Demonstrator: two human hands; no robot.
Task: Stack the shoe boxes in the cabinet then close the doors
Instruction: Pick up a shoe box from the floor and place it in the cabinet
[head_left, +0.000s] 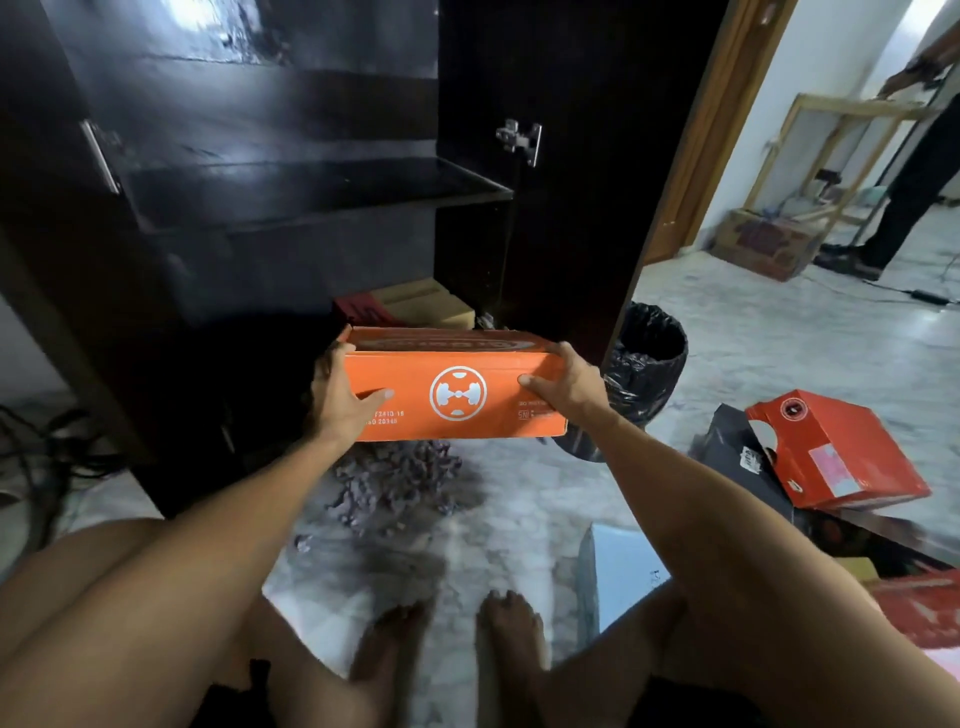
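the stacking step is in hand: the left hand (345, 397) and right hand (563, 387) clasp the ends of an orange shoe box (457, 387), held in the air before the open cabinet (322, 192). next it likely goes onto the boxes (415, 306) on the bottom shelf, squared up.

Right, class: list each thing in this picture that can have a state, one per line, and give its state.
orange shoe box: lid closed, held level in front of the cabinet
left hand: grips the box's left end
right hand: grips the box's right end
cabinet: doors open
red shoe box: closed, tilted, on the floor
bin: lined, open-topped
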